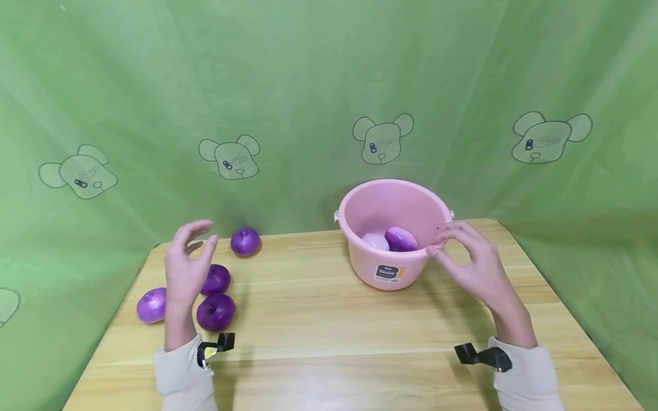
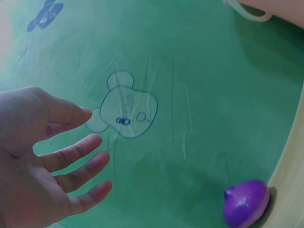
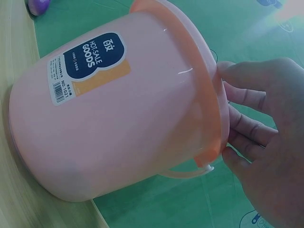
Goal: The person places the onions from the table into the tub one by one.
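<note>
My right hand (image 1: 475, 262) pinches the near right rim of a pink plastic bucket (image 1: 380, 265), thumb outside and fingers over the edge. In the right wrist view the fingertips (image 3: 228, 71) meet the bucket's rim. Inside the bucket lie a purple onion (image 1: 401, 240) and a paler round one (image 1: 375, 241). My left hand (image 1: 187, 268) is raised over the table's left side, fingers apart and slightly bent, holding nothing. Around it several purple onions rest on the table: one at the back (image 1: 245, 241), a dark one in front (image 1: 216, 312) and a lighter one at left (image 1: 151, 305).
A wooden table (image 1: 308, 337) carries everything. Behind and beside it hangs a green curtain (image 1: 303, 85) with bear-head prints. The bucket's white handle (image 3: 187, 172) hangs down at its side.
</note>
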A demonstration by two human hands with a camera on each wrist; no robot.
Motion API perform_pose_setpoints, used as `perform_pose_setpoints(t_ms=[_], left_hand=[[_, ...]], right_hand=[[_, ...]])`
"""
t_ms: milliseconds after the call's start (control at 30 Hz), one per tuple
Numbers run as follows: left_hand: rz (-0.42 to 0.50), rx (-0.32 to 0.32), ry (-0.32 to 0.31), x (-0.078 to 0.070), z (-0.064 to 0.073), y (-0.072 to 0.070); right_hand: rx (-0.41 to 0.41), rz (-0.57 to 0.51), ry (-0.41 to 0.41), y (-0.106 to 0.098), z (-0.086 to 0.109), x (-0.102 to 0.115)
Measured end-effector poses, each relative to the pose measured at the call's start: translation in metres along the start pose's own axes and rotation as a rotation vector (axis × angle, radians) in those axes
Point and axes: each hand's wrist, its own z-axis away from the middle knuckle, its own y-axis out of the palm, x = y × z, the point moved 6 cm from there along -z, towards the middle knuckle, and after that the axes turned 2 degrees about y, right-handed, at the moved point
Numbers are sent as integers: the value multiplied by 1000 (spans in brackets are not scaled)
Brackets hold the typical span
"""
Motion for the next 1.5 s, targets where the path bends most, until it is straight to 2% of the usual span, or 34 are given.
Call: perform_pose_setpoints(t_ms=[300,400,533,833,1067,1267,1500], left_hand=[[-4,-46,-35,9,-2,-19],[-20,-72,-63,13,0,-27],[-62,-96,-120,19,3,-37],[-172,-77,-182,27,8,-49],[-244,-119,-232,42,15,-63],[-262,-167,-259,56,19,-73],[-328,-131,-308,69,21,-82]], right_hand=[[-1,1,9,-2,0,0],[0,1,14,-2,0,0],[8,-4,26,-1,0,-1],[-1,9,24,-2,1,-2],[11,-8,26,0,0,-2],[16,-17,39,0,1,-2],[12,-11,34,1,1,-2]])
